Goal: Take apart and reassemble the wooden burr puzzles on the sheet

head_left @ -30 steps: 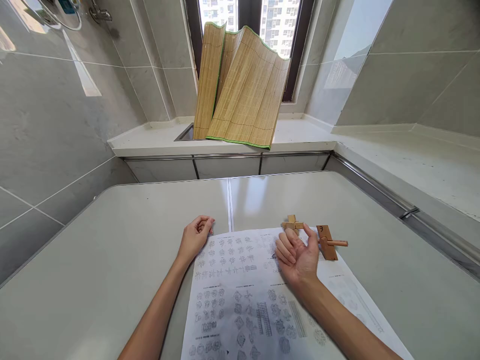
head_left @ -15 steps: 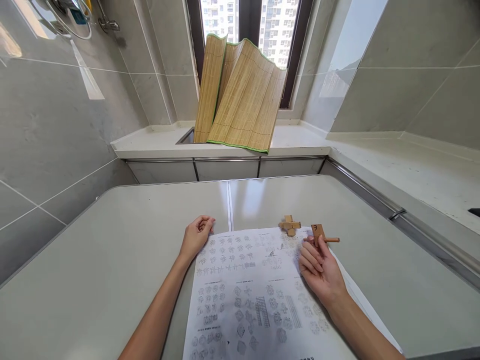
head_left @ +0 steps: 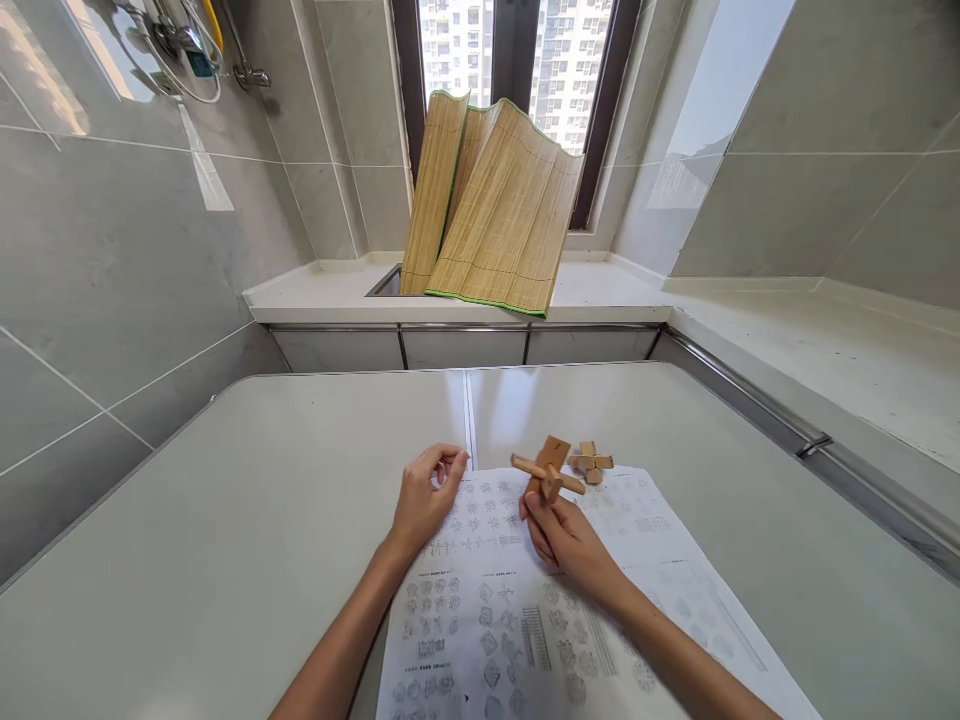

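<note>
My right hand (head_left: 559,540) grips a wooden puzzle (head_left: 553,470) between thumb and fingers, above the printed sheet. The puzzle has a flat board with a small dark mark and a round rod crossing it. Just behind it, a second wooden puzzle (head_left: 591,462) of interlocked, cross-shaped blocks sits at the far edge of the paper sheet (head_left: 525,560). My left hand (head_left: 431,490) rests at the sheet's far left corner, fingers loosely bent with a gap to the thumb, and nothing shows in it. Rows of small line drawings cover the sheet.
The pale table (head_left: 247,520) has a seam down its middle. Beyond it runs a white ledge (head_left: 337,295), where a folded bamboo mat (head_left: 502,210) leans against the window. Tiled walls stand at both sides, and a metal rail (head_left: 765,405) lies along the right.
My right hand has moved left with the wooden puzzle and turned it, showing the crossing rod more fully. My left hand's fingers have loosened slightly. The view has shifted a little.
</note>
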{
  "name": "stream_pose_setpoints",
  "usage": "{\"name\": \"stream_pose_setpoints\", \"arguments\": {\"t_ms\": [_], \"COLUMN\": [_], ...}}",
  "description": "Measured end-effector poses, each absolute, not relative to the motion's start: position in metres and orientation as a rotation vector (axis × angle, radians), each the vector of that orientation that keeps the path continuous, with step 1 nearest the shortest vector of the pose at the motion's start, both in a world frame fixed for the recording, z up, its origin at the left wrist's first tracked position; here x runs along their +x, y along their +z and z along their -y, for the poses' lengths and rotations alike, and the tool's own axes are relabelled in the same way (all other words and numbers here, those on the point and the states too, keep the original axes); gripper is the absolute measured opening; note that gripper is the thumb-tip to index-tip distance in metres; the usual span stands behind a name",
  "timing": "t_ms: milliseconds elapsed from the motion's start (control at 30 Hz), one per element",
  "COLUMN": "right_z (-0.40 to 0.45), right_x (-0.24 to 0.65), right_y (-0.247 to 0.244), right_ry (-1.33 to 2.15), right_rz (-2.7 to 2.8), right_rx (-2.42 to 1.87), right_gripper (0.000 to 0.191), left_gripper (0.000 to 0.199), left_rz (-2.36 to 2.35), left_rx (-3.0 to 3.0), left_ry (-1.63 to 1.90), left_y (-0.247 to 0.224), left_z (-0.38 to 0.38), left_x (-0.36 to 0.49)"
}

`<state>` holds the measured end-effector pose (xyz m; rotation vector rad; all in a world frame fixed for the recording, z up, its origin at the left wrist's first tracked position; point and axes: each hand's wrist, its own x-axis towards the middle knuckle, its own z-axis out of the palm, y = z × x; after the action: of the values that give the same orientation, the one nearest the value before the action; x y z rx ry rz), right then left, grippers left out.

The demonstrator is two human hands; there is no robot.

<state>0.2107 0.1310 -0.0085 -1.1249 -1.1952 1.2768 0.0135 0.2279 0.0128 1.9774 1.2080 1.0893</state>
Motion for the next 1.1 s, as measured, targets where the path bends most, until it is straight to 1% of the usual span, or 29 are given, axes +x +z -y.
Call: {"name": "stream_pose_setpoints", "arguments": {"t_ms": [67,233,367,500,667,767,867,967,1033,1100], "right_z": [-0.142,-0.157,-0.159,-0.159,-0.158,-0.156,-0.154,-0.154,-0.155,-0.156], "right_x": [0.205,0.199,0.2,0.2,0.198,0.2,0.203,0.207,0.21,0.212], "right_y": [-0.015,-0.026,-0.032,-0.034,-0.034,-0.033,-0.029,-0.025,-0.023,-0.022], "right_ry": [1.259,1.214,1.092,0.872,0.824,0.948,1.125,1.397,1.554,1.617], "right_rz": [1.284,1.453,1.57,1.64,1.666,1.656,1.552,1.262,1.046,0.923], "right_rx": [-1.155,-1.165,-1.185,-1.2,-1.137,-1.135,-1.121,-0.924,-0.758,-0.669], "right_gripper": [0.047,0.039,0.033,0.033,0.029,0.032,0.035,0.036,0.042,0.048], "left_gripper": [0.038,0.06,0.08,0.08,0.08,0.081,0.076,0.072,0.072,0.076], "left_rz": [-1.107,-0.829,-0.642,-0.529,-0.567,-0.608,-0.621,-0.619,-0.624,-0.621], "left_rx": [1.88,1.625,1.508,1.406,1.346,1.355,1.372,1.389,1.393,1.399], "left_ry": [1.06,0.898,0.791,0.781,0.802,0.872,0.943,0.993,0.991,0.962], "left_y": [0.011,0.001,-0.004,-0.006,-0.008,-0.007,-0.005,-0.004,-0.006,-0.009], "left_z": [-0.223,-0.217,-0.212,-0.207,-0.208,-0.21,-0.21,-0.211,-0.211,-0.211], "left_x": [0.021,0.028,0.033,0.039,0.042,0.04,0.037,0.036,0.036,0.036]}}
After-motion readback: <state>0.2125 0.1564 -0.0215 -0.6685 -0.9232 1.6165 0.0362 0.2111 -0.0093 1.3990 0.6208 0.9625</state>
